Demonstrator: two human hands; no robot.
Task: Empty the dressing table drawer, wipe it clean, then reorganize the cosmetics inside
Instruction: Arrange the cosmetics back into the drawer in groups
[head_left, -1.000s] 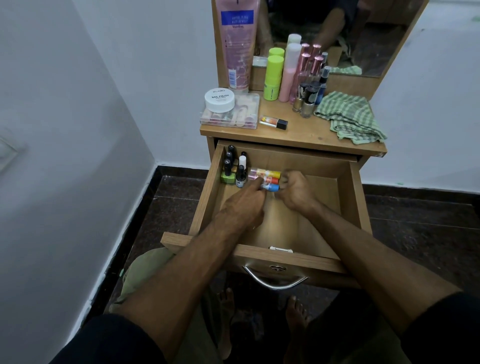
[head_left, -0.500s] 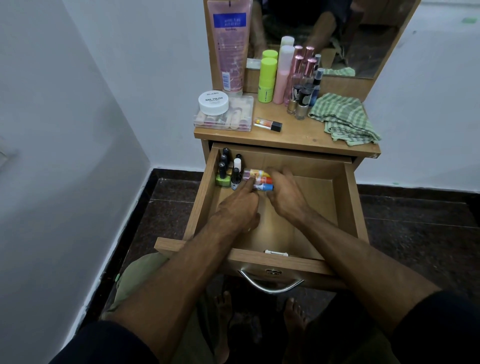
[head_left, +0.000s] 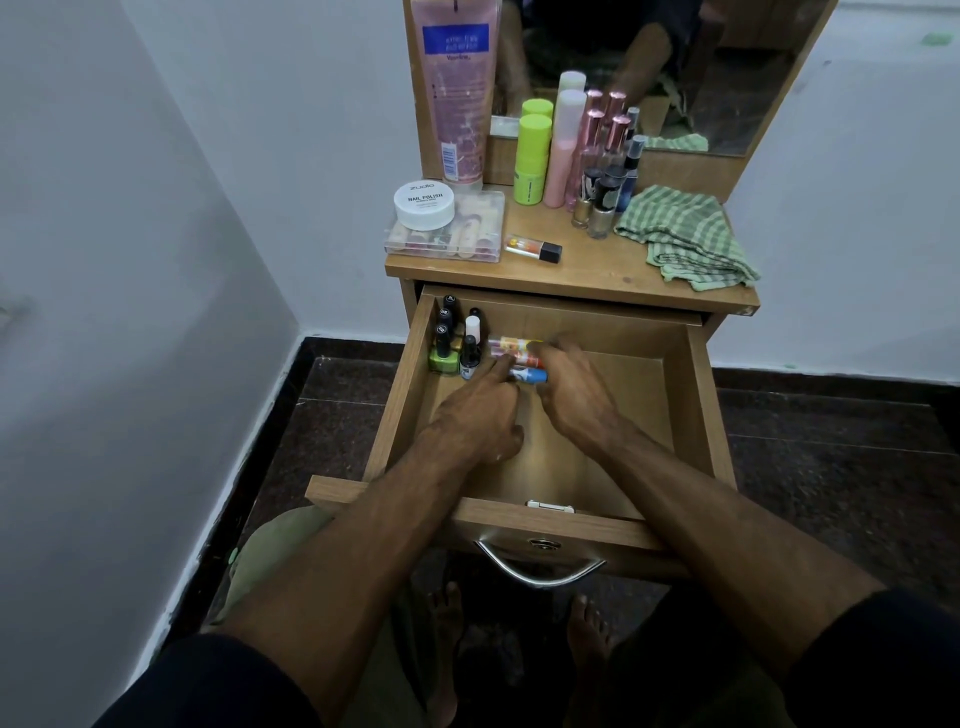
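The wooden drawer (head_left: 701, 405) is pulled out. Several nail polish bottles (head_left: 452, 338) stand in its back left corner. Beside them lie three small tubes side by side: a yellow-orange one (head_left: 511, 344), a red one (head_left: 522, 358) and a blue one (head_left: 532, 375). My left hand (head_left: 478, 415) touches the tubes' left ends with its straight forefinger; its other fingers are curled under. My right hand (head_left: 576, 395) reaches its fingers onto the tubes' right ends and hides their caps. Neither hand holds anything.
On the table top stand a clear box (head_left: 457, 244) with a white jar (head_left: 423, 204), a lying tube (head_left: 532, 248), a tall pink tube (head_left: 457, 88), green and pink bottles (head_left: 532, 156), and a green checked cloth (head_left: 685, 239). A mirror (head_left: 727, 67) is behind. My bare feet are under the drawer handle (head_left: 540, 569).
Both hands slid slightly toward the drawer's back, staying on the three tubes. My right hand's fingers stretched out over the tube ends.
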